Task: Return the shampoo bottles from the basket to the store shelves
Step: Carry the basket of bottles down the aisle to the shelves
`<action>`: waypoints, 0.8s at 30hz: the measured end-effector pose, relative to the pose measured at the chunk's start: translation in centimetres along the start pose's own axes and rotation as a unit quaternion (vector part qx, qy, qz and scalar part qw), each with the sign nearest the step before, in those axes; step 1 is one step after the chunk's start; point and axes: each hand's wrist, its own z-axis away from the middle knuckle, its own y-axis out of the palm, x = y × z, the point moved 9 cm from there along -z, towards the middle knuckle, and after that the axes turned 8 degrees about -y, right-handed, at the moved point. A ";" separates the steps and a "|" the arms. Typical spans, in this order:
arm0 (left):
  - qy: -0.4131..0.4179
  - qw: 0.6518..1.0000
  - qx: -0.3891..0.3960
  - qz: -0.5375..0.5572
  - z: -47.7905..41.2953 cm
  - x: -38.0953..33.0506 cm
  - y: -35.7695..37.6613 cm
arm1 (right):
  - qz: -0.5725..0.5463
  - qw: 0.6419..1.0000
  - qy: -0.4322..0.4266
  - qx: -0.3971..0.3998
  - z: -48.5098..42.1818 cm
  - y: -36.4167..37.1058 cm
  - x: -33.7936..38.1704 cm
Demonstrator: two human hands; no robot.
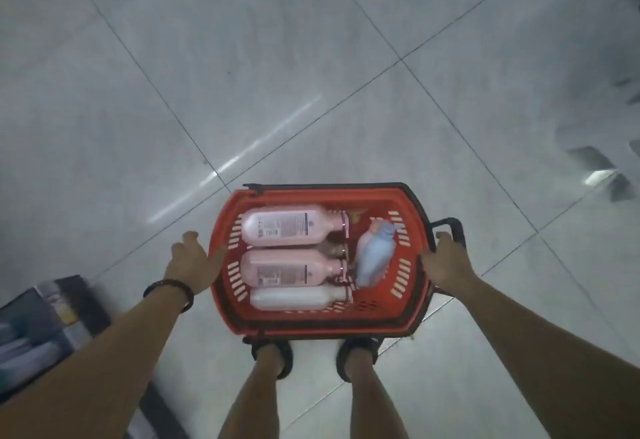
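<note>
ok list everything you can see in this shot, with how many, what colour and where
basket: one, red with dark handles, on the floor in front of the feet
pink bottles: two, lying on their sides in the basket, far and middle rows, caps to the right
white bottle: one, lying on its side in the basket, nearest row
blue bottle: one, pale blue, lying at the basket's right end
floor: grey tiles, all around
shelf: one, dark, blurred goods, lower left edge
left hand: on the basket's left rim, dark band at the wrist
right hand: around the dark handle at the basket's right rim
feet: two, in dark sandals, just behind the basket
</note>
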 end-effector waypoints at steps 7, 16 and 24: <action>0.003 0.994 0.024 0.103 -5.0 0.8 2.9 | -0.119 0.990 0.066 -0.044 -3.3 3.0 -2.5; 0.003 0.997 0.007 0.080 -5.5 0.7 3.2 | -0.205 0.971 0.122 -0.016 -3.3 3.9 -4.4; -0.006 0.992 0.013 0.129 -1.9 3.5 2.1 | -0.190 0.977 0.099 0.019 0.0 1.6 -0.9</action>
